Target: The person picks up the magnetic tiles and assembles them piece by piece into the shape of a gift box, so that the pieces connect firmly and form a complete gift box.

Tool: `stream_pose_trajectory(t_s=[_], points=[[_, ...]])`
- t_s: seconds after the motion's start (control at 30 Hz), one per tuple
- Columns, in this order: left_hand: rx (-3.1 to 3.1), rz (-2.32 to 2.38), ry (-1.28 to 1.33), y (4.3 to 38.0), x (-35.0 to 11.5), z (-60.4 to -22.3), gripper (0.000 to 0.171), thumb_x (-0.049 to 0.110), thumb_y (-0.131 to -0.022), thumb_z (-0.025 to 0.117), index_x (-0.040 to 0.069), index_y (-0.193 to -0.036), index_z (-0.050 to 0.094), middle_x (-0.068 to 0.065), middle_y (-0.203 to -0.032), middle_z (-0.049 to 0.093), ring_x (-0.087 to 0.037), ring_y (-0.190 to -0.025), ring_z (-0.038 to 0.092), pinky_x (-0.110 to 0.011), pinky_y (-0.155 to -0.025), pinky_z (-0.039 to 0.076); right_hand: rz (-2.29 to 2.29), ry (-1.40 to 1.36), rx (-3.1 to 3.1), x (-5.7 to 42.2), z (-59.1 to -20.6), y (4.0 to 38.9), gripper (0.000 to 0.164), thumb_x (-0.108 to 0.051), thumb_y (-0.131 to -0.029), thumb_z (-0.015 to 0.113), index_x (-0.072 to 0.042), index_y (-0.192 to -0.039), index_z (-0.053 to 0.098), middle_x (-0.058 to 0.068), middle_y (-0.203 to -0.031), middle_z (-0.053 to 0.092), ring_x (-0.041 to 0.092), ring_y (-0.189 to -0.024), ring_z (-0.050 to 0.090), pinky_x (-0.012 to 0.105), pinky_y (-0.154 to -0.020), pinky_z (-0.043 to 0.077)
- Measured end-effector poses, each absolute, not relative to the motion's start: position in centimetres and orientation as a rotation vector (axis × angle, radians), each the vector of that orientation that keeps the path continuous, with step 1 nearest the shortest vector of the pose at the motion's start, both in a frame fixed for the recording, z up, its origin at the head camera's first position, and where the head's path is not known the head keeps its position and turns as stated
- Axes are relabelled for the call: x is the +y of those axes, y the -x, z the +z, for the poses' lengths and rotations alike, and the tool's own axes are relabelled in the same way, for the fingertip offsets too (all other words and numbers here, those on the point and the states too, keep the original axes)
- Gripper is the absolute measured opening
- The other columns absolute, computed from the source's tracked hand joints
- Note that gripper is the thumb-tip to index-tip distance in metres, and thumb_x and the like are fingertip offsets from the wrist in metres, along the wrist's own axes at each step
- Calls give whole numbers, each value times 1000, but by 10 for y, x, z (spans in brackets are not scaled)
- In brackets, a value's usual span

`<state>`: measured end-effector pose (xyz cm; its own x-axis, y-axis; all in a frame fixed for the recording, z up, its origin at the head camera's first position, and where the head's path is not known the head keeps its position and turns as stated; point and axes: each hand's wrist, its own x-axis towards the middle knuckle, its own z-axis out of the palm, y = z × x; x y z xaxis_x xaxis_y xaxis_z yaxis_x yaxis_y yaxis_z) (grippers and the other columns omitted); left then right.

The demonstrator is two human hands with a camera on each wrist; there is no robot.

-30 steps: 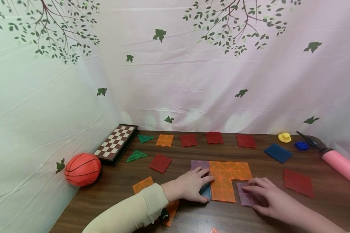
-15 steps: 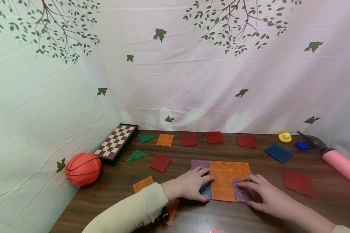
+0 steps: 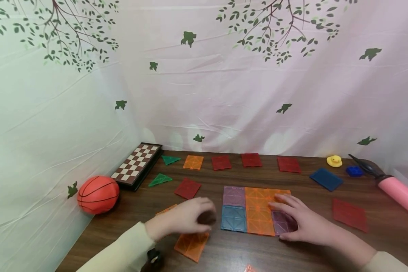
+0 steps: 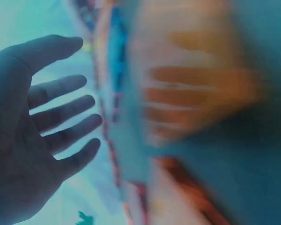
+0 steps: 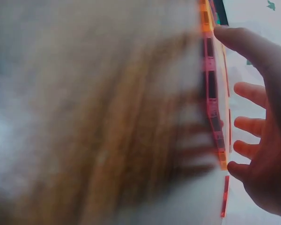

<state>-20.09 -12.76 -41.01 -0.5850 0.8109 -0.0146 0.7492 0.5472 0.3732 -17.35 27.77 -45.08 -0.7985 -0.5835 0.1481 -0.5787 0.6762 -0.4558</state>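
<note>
By near orange tile [image 3: 192, 247]: my left hand [image 3: 187, 217], fingers loosely relaxed, nothing held. Right hand [image 3: 302, 219] half-spread over right-hand purple tile [image 3: 280, 223], gripping nothing (contact unclear). Best, I judge: steady it flat, edges flush with adjoining orange tiles [image 3: 258, 217].

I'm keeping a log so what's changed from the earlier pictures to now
The left hand has come away from the nearer blue tile and upper purple tile, leftward toward the loose orange tiles. The right hand slid the lower purple tile left, against the joined orange tiles. The ball, checkerboard and duck stayed put.
</note>
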Motion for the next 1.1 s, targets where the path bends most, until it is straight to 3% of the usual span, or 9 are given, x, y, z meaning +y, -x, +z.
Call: stream_pose_trajectory(t_s=[0.2, 0.4, 0.6, 1.1], points=[[2580, 426, -1471, 163, -173, -425, 44, 39, -90, 79, 18, -127, 65, 5, -132, 58, -11, -120, 55, -30, -98, 49, -748, 962, 2831, 278, -450, 177, 80, -59, -81, 80, -21, -147, 55, 25, -154, 39, 57, -137, 32, 77, -90, 40], [2586, 371, -1552, 153, -180, -429, 52, 34, -90, 79, 15, -136, 63, -1, -142, 54, -16, -128, 51, -31, -101, 47, -748, 922, 2828, 278, -448, 178, 77, -57, -81, 81, -21, -145, 58, 24, -154, 40, 55, -137, 33, 75, -93, 40], [2661, 298, -1468, 161, -160, -435, 50, 33, -96, 72, 10, -140, 63, -7, -145, 54, -20, -133, 49, -32, -104, 46, -753, 877, 2799, 276, -445, 177, 78, -57, -81, 80, -20, -145, 58, 24, -155, 39, 55, -138, 32, 75, -95, 40], [2824, 163, -1263, 199, -122, -437, 52, 37, -94, 74, 9, -137, 65, -10, -141, 58, -23, -129, 54, -36, -103, 47, -726, 827, 2813, 276, -446, 177, 79, -58, -78, 82, -23, -145, 58, 22, -155, 39, 54, -139, 31, 75, -96, 39]])
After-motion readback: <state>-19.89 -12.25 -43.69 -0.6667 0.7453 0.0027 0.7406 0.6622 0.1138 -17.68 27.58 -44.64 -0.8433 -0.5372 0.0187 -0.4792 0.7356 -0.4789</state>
